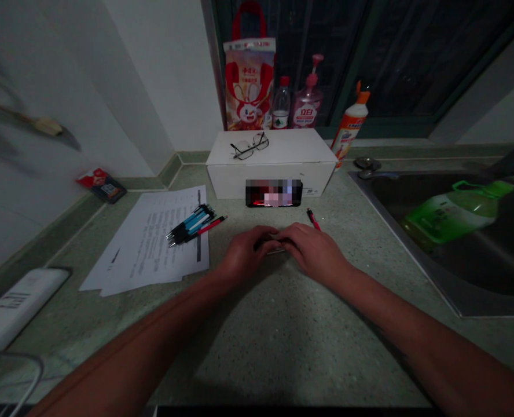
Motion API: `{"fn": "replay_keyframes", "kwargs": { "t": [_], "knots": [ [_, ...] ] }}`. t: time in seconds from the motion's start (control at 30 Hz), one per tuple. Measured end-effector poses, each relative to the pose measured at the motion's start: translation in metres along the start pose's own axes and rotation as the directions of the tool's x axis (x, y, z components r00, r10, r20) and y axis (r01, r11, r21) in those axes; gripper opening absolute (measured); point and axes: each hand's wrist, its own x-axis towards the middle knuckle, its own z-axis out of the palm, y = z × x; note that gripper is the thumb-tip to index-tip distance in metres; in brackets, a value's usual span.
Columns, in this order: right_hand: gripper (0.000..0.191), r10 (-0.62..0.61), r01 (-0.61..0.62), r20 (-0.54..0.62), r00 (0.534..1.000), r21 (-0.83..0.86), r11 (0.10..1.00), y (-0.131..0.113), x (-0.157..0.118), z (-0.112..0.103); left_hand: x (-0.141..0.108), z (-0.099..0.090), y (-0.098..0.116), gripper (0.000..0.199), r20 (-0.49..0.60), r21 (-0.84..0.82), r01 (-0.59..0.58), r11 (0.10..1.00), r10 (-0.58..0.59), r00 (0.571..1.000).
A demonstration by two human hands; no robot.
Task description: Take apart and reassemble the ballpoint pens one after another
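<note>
Two hands together, left hand (243, 253) and right hand (314, 252) closed on small silvery object (276, 250), mostly hidden.

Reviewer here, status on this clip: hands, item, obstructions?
Left hand and right hand cupped together around small silver object, mostly hidden. Slim red pen lying just beyond right hand, not touching.

One left hand (239, 253), one right hand (314, 252), one white cardboard box (226, 180) on the bench (274, 347).
Three bottles stood behind: one clear water bottle (281, 105), one pink pump bottle (307, 95), one orange-and-white squeeze bottle (350, 121); the steel sink (413, 256) held one green bottle (454, 211); there was one pair of thin-framed glasses (249, 146), one loose red pen (313, 219).
</note>
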Motion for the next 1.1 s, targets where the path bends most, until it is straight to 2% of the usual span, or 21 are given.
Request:
{"fn": "replay_keyframes", "kwargs": {
  "t": [0.17,0.4,0.6,0.8,0.97,1.03,1.1],
  "knots": [
    [0.014,0.138,-0.124,-0.105,0.985,0.125,0.984,0.0071,-0.0012,0.0038,0.003,-0.0039,0.0012,0.011,-0.133,0.102,0.026,0.994,-0.012,0.991],
    [0.015,0.178,-0.123,-0.207,0.962,0.252,0.96,0.0047,-0.002,0.0062,0.0043,-0.004,0.0001,0.008,-0.192,0.064,0.069,0.996,-0.056,0.98],
    [0.024,0.199,-0.165,-0.084,0.976,0.3,0.939,0.0027,-0.0002,0.0045,0.0041,-0.0042,0.0041,0.006,-0.2,0.015,0.093,0.996,-0.088,0.976],
    [0.019,0.179,-0.116,-0.172,0.969,0.326,0.938,0.0029,-0.001,0.0063,0.0041,-0.0046,0.0079,0.004,-0.218,0.029,0.109,0.994,-0.1,0.971],
    [0.024,0.285,-0.256,-0.065,0.956,0.283,0.924,0.0045,-0.0003,0.0079,0.004,-0.0048,0.0055,0.006,-0.211,0.059,0.092,0.994,-0.077,0.974],
    [0.028,0.28,-0.256,-0.053,0.959,0.272,0.928,0.0052,0.0002,0.0081,0.0044,-0.0046,0.0036,0.007,-0.208,0.071,0.087,0.994,-0.07,0.976],
    [0.016,0.266,-0.23,-0.089,0.96,0.296,0.927,0.0056,0.0007,0.0082,0.0048,-0.0045,0.0024,0.007,-0.21,0.083,0.088,0.993,-0.069,0.975]
  ]
}}
